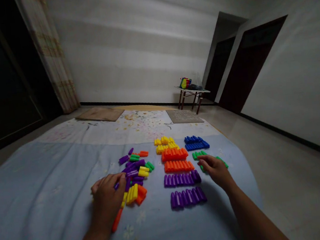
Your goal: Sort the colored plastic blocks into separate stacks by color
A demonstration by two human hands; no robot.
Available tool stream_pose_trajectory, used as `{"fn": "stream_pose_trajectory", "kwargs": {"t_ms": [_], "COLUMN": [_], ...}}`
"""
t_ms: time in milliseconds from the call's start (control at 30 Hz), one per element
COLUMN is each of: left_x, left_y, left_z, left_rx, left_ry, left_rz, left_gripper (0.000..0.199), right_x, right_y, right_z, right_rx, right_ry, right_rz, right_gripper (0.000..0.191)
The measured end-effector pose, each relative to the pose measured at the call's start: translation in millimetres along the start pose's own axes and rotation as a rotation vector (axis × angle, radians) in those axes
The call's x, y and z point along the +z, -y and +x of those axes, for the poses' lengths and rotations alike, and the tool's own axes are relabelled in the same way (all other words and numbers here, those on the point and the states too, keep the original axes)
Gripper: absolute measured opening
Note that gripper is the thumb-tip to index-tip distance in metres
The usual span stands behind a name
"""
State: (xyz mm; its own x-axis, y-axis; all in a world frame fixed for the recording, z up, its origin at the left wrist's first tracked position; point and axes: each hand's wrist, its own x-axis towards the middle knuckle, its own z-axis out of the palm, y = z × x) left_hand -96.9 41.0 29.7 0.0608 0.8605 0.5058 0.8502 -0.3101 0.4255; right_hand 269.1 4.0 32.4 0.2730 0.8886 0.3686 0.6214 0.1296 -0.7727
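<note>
My left hand [107, 192] rests with curled fingers at the left edge of a mixed pile of small plastic tubes. A purple tube [116, 186] shows between its thumb and fingers; the fingertips are partly hidden. Yellow tubes [132, 194] and orange tubes [140, 194] lie close beside it. My right hand [216, 170] is over the green tubes [199, 155], its bent fingers and thumb closing at a green tube in the nearer row, which the hand partly covers. Between my hands lie rows of purple tubes [188, 197], orange tubes [179, 166] and yellow tubes [167, 148].
Blue tubes [197, 145] lie in two rows at the back right. A light-blue cloth [150, 234] covers the work surface, with a flowered white cloth [149, 127] beyond. Two flat boards [99, 114] lie at the far side. A small table [193, 89] stands near the wall.
</note>
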Motion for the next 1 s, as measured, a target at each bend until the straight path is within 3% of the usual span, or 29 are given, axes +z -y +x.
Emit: {"fn": "stream_pose_trajectory", "kwargs": {"t_ms": [100, 200, 533, 700, 833, 1000], "left_x": [-0.2, -1.5, -8.4, -15.4, -24.8, -6.6], "left_y": [-4.0, -8.8, -10.1, -14.9, -39.1, -68.6], "left_z": [0.0, 0.5, 1.6, 6.0, 6.3, -6.8], "left_rx": [0.013, 0.054, 0.168, 0.136, 0.105, 0.116], "left_ry": [-0.002, 0.049, 0.468, 0.447, 0.369, 0.482], "left_rz": [0.004, 0.003, -0.048, -0.141, -0.328, -0.465], "left_gripper": [0.031, 0.031, 0.041, 0.04, 0.045, 0.044], "right_x": [0.6, 6.3, 12.5, 13.0, 14.2, 14.0], "right_y": [-6.3, -11.0, -14.6, -19.6, -18.2, -13.8], "right_z": [-16.6, -27.0, -41.2, -40.2, -39.2, -37.9], "right_rx": [0.041, 0.042, 0.031, 0.021, 0.001, -0.015], "right_ry": [0.042, -0.002, -0.04, -0.03, -0.041, -0.073], "right_rz": [0.061, 0.068, 0.027, 0.04, 0.037, 0.025], "right_gripper": [0.035, 0.037, 0.035, 0.032, 0.03, 0.03]}}
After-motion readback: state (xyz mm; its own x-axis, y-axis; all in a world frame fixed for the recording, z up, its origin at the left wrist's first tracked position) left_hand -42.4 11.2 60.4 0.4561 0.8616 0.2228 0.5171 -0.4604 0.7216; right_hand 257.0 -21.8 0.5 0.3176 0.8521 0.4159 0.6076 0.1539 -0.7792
